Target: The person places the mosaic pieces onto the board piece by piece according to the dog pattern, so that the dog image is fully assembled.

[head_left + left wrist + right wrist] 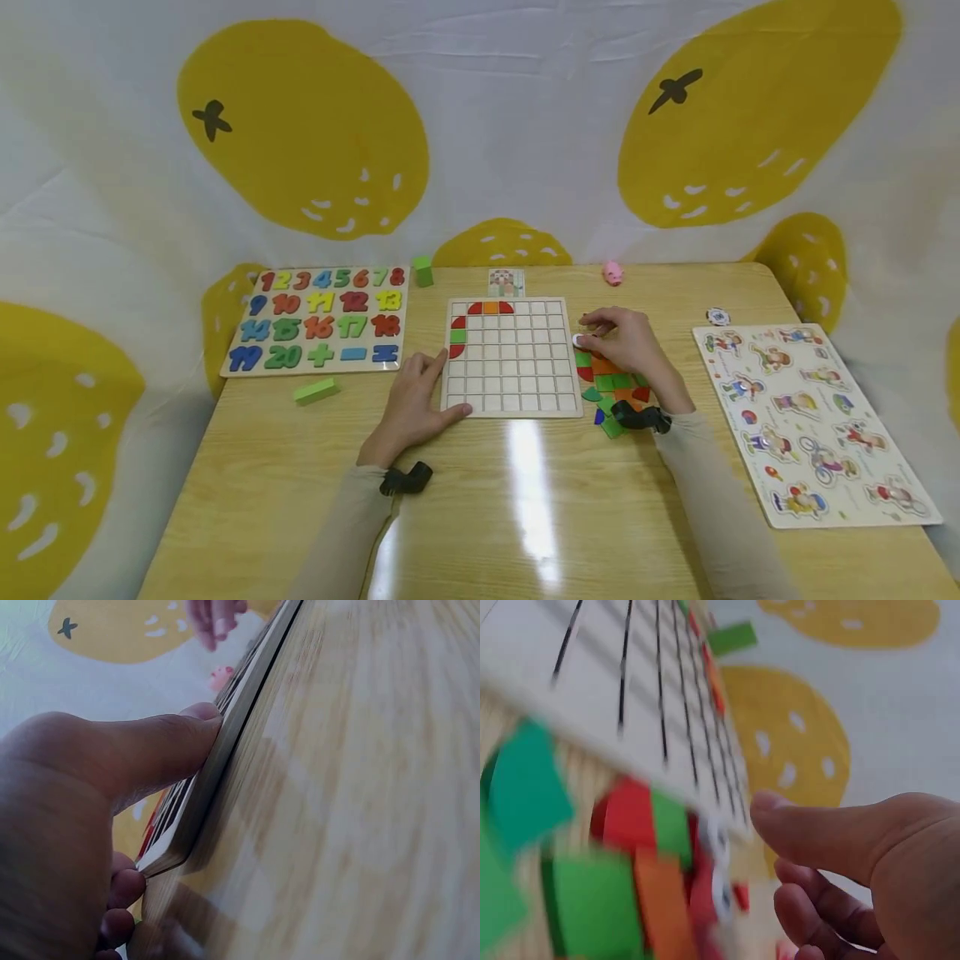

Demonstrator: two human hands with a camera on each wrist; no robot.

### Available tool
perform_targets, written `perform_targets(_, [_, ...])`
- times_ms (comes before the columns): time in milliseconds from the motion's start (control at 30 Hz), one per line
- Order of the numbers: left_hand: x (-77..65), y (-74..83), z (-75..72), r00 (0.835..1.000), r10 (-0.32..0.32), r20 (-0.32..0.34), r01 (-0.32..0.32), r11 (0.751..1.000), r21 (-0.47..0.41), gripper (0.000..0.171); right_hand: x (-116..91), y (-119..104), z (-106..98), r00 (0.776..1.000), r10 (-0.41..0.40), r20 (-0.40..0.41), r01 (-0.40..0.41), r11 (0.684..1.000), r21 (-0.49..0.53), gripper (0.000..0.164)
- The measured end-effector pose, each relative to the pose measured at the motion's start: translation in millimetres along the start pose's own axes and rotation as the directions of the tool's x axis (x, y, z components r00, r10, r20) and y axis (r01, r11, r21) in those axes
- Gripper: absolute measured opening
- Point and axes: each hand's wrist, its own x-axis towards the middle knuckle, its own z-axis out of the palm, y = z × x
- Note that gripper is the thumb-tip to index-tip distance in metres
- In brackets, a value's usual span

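Observation:
A wooden grid board [513,375] lies on the table, with red, green and orange tiles in its upper left squares. My left hand [416,400] holds its near left corner; in the left wrist view the thumb [169,742] presses the near edge and the other fingers lie at the side. My right hand [626,337] hovers over loose coloured tiles [618,383] right of the board. In the right wrist view its thumb [817,832] and fingers are apart, with nothing seen between them. A white piece with dark spots [720,870] stands among the tiles.
Beyond the board lies a small picture card [506,282]. A number puzzle [315,321] is at the left, with green blocks [317,392] near it. At the right are a figure puzzle [810,425], a round chip [717,317] and a pink pig toy [612,273].

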Motion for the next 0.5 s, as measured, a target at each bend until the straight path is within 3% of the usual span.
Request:
perform_targets(133, [-1.9, -4.1, -3.3, 1.0, -0.007, -0.006, 0.007, 1.0, 0.005, 0.104, -4.0, 20.8, -4.5, 1.0, 0.028, -0.014, -0.028, 0.999, -0.016, 0.036])
perform_targets(333, [-1.8, -3.7, -3.4, 1.0, -0.001, -0.006, 0.001, 1.0, -0.01, 0.104, 0.8, 27.5, 7.1, 0.992, -0.122, 0.011, 0.122, 0.992, -0.02, 0.037])
perform_targets(500, [0.0, -1.1, -2.0, 1.0, 0.02, -0.005, -0.02, 1.0, -0.01, 0.104, 1.0, 29.1, 9.4, 0.997, -0.077, 0.02, 0.078, 0.996, -0.042, 0.029])
